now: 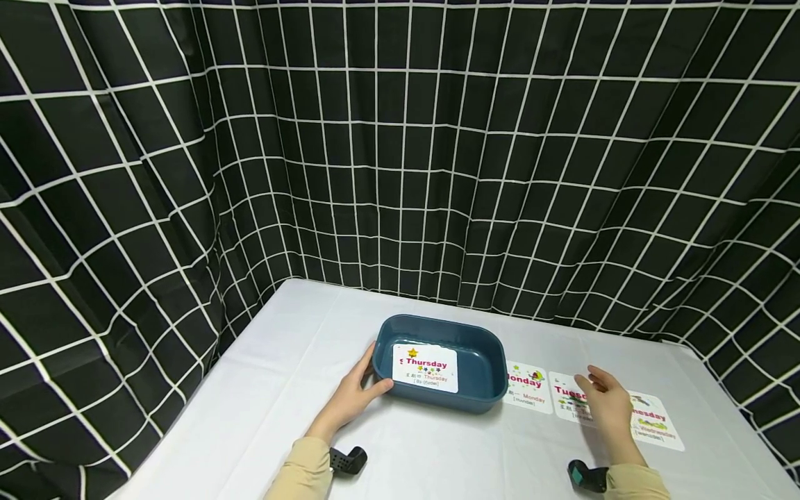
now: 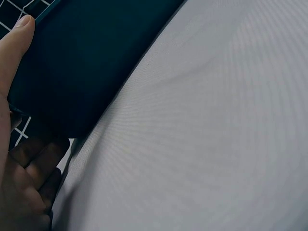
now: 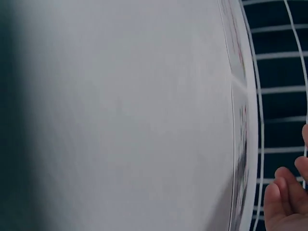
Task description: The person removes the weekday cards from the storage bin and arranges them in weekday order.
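Note:
A dark blue plastic bin (image 1: 484, 357) stands on the white-covered table, with a Thursday card (image 1: 427, 368) inside at its left; another card's edge seems to show beneath it. My left hand (image 1: 354, 397) grips the bin's left end, thumb at the rim; in the left wrist view its fingers lie along the bin's outer wall (image 2: 91, 53). Over the Tuesday card (image 1: 562, 399) and Wednesday card (image 1: 659, 425) hovers my right hand (image 1: 609, 408), fingers loosely bent and holding nothing. It partly hides both cards. Between bin and Tuesday card lies a Monday card (image 1: 531, 399), its left edge covered by the bin.
A black curtain (image 1: 387, 153) with a white grid hangs behind and along both sides of the table. White cloth (image 1: 437, 451) covers the tabletop. Black straps with small devices (image 1: 356, 460) sit on both wrists.

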Available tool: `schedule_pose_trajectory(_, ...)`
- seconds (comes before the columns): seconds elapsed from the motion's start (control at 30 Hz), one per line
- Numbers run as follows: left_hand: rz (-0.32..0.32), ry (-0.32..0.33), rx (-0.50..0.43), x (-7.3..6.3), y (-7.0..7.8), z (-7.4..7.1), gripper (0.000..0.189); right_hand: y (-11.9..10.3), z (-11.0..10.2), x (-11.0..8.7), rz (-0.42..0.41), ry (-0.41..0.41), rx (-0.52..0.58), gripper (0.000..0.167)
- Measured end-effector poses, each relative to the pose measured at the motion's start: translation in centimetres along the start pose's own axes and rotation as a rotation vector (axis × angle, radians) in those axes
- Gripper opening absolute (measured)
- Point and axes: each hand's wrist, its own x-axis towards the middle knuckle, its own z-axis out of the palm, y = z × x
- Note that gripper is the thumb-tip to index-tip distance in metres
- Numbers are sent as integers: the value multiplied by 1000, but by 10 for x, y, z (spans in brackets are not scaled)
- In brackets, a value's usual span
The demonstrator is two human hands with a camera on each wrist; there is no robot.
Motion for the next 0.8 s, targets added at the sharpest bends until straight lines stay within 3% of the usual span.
schedule_pose_trajectory(0.8, 2, -4, 2, 0, 2, -1, 88, -74, 36, -24, -176, -151, 168, 47)
